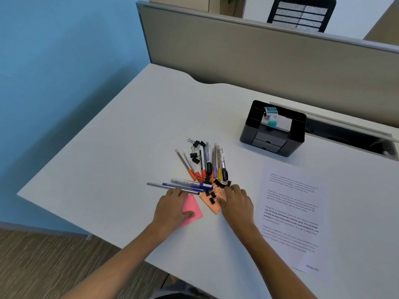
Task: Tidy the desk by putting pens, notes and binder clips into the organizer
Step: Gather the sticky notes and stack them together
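Pens: a loose heap of markers and pens [205,162] lies mid-bench, most fanned with caps toward 6 o'clock; a blue pen [185,185] and a dark thin pen [170,187] lie crosswise at the heap's 7 o'clock edge.
Binder clips: one black cluster [194,151] sits at 11 o'clock of the heap; a second cluster [217,189] lies at 5 o'clock, partly on the orange note.
Notes: a pink note [193,209] lies at 6 o'clock of the heap; an orange note [210,203] lies just beside it at 3 o'clock.
Left hand [172,207]: palm down, fingers fairly straight, thumb pressing on the pink note, fingertips touching the crosswise pens; it grips nothing.
Right hand [236,201]: palm down over the orange note, fingers bent down into the second clip cluster; whether they pinch a clip cannot be told.
Organizer [273,131]: black, with small drawers in front, at 2 o'clock of the heap, well apart from it; a teal-and-silver item [271,114] stands in it.
Printed sheet [291,214]: lies flat at 3 o'clock of the hands.
Bench [129,147]: white, bounded at 12 o'clock by a beige partition [259,57].
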